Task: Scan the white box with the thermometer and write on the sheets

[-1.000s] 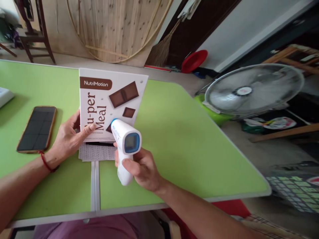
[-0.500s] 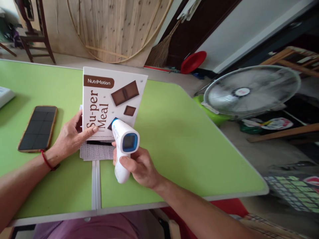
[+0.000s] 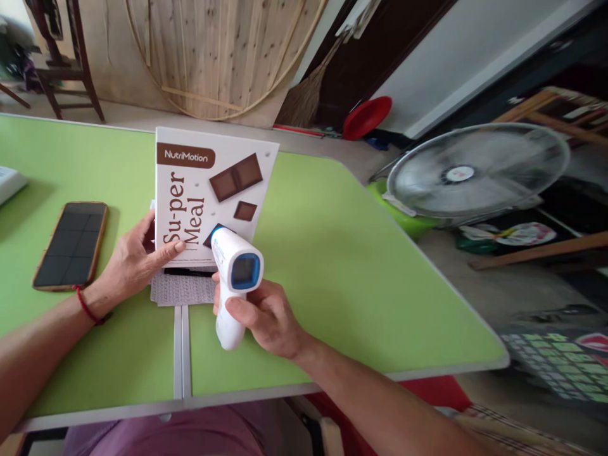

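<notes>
My left hand [image 3: 135, 253] grips a white box [image 3: 190, 202] with chocolate pictures and the words "NutriMotion" and "Su-per Meal", thumb on its front face and fingers behind. The box is held tilted up over the table. In my right hand [image 3: 266, 316] is a white and blue infrared thermometer [image 3: 237, 272], its nose directed at the lower right of the box and its dark screen facing me. Whether the nose touches the box I cannot tell. Beneath the box lie a written paper [image 3: 183, 291] and a black pen [image 3: 187, 272], both partly hidden.
A phone in a brown case [image 3: 71, 246] lies on the green table [image 3: 342, 278] left of my hand. A white object [image 3: 10, 183] sits at the far left edge. Beyond the table's right edge stands a fan [image 3: 475, 174]; a red basin [image 3: 367, 118] is behind.
Both hands keep their holds on the box and the thermometer. The whole view has shifted very slightly; nothing else has visibly changed.
</notes>
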Demonstrator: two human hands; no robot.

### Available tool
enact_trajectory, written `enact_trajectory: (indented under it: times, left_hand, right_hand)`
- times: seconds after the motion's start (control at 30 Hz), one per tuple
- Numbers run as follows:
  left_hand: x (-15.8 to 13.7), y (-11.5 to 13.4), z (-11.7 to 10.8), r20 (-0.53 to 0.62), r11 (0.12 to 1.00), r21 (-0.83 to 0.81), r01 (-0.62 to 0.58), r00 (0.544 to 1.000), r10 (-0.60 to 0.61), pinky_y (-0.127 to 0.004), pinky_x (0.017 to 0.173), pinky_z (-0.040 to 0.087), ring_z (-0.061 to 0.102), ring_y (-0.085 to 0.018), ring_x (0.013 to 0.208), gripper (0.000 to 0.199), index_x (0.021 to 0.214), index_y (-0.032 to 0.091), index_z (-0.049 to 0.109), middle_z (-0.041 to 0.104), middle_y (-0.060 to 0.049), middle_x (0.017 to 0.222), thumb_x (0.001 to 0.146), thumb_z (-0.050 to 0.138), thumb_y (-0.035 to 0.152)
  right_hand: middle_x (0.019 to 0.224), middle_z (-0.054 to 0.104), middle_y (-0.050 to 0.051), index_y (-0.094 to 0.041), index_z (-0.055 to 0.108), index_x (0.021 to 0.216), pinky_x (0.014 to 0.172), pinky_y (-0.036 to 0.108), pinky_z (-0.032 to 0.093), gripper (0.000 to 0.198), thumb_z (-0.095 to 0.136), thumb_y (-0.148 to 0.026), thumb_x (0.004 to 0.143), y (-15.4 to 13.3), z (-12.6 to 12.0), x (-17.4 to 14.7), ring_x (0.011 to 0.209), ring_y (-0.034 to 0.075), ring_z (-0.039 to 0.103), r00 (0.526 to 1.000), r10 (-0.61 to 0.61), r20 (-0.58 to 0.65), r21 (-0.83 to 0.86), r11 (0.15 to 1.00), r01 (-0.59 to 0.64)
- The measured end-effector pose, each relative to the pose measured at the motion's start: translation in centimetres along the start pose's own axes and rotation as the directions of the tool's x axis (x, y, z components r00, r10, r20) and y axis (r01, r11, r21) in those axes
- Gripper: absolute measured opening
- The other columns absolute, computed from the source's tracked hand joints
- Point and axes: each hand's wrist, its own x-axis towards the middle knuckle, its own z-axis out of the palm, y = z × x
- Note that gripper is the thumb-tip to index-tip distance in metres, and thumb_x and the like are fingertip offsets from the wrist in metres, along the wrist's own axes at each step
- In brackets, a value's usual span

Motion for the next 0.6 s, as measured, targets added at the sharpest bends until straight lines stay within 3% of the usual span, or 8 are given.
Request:
enact_trajectory:
  times: [0.33,0.6]
  left_hand:
    - [0.06,0.14,0.08,0.003,1.000,-0.026,0.010,1.000,-0.010,-0.034,0.079,0.058,0.068,-0.026,0.094,0.047,0.114,0.021,0.059,0.070,-0.007,0.109,0.082,0.066,0.054]
    - [0.67,-0.53,-0.87,0.086,0.998,-0.055,0.040,0.996,-0.035,-0.033,0.078,0.059,0.069,-0.025,0.095,0.051,0.117,0.021,0.056,0.070,-0.008,0.109,0.077,0.073,0.047]
  right_hand:
    - [0.067,0.055,0.000,-0.020,0.053,0.074,0.059,0.031,0.049,0.030,0.063,-0.048,0.081,-0.43,-0.04,0.07,0.062,0.014,0.055,0.998,-0.020,0.056,0.008,1.000,0.019]
    - [0.069,0.056,0.000,-0.020,0.056,0.081,0.058,0.031,0.051,0.033,0.066,-0.052,0.079,-0.17,0.05,0.10,0.063,0.014,0.056,0.998,-0.005,0.066,0.063,0.998,0.001]
